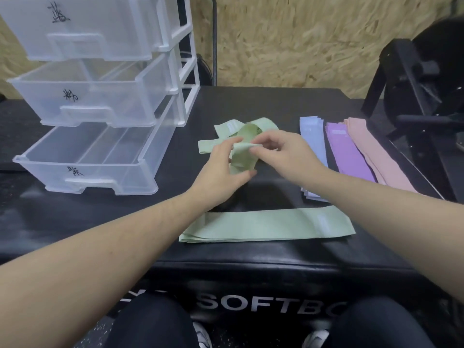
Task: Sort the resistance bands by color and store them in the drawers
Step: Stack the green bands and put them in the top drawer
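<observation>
Both hands work on one green resistance band point(241, 156) above the black padded box point(263, 192). My left hand point(223, 172) grips its lower loop; my right hand point(281, 151) pinches its upper edge. More tangled green bands point(226, 131) lie just behind. A flat stack of green bands point(271, 226) lies near the front edge. Blue bands point(312, 136), purple bands point(347, 151) and pink bands point(376, 156) lie in neat strips at the right. The clear drawer unit point(185, 71) stands at the left, its three drawers pulled out: top point(82, 31), middle point(90, 96), bottom point(88, 159).
A black metal rack with a round weight point(426, 84) stands at the right, close to the pink bands. A chipboard wall point(288, 41) is behind. My knees point(150, 322) are below the box front.
</observation>
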